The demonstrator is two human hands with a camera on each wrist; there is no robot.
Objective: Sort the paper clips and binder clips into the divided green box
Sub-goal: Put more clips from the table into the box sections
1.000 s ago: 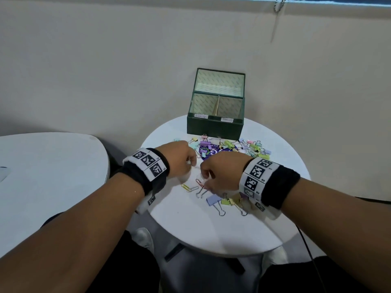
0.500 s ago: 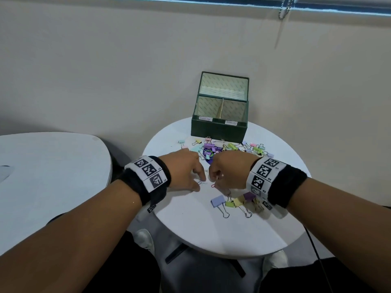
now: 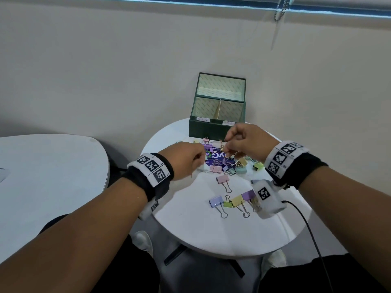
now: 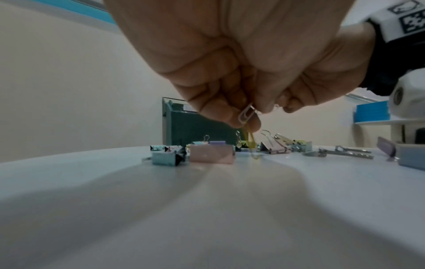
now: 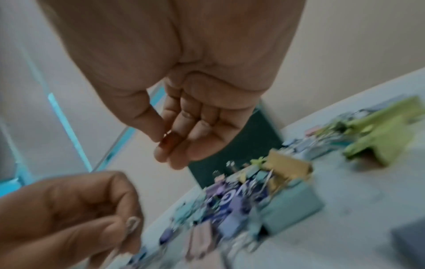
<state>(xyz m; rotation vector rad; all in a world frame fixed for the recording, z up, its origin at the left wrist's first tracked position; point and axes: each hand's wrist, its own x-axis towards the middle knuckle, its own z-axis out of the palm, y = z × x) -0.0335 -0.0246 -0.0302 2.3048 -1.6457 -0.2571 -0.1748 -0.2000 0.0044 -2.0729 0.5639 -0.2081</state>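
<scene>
While left hand (image 3: 186, 160) stays low, right hand (image 3: 249, 141) has risen toward box (image 3: 215, 132)

We see a round white bench (image 3: 211, 229) carrying everything. At its far edge, near the wall, stands the green box (image 3: 215, 132), open, its front part split by a divider into two compartments. Just in front of the box lies a purple printed card (image 3: 215, 159) flat on the bench, with a heap of pastel binder clips (image 3: 237, 168) on and around it. A pink binder clip (image 3: 223, 179) lies alone nearer to us. Closer still, a row of binder clips (image 3: 232, 201), lilac, green, yellow and purple, lies side by side, touching one another, their wire handles pointing toward us. To the left, well apart, is a second white bench (image 3: 53, 166).
</scene>
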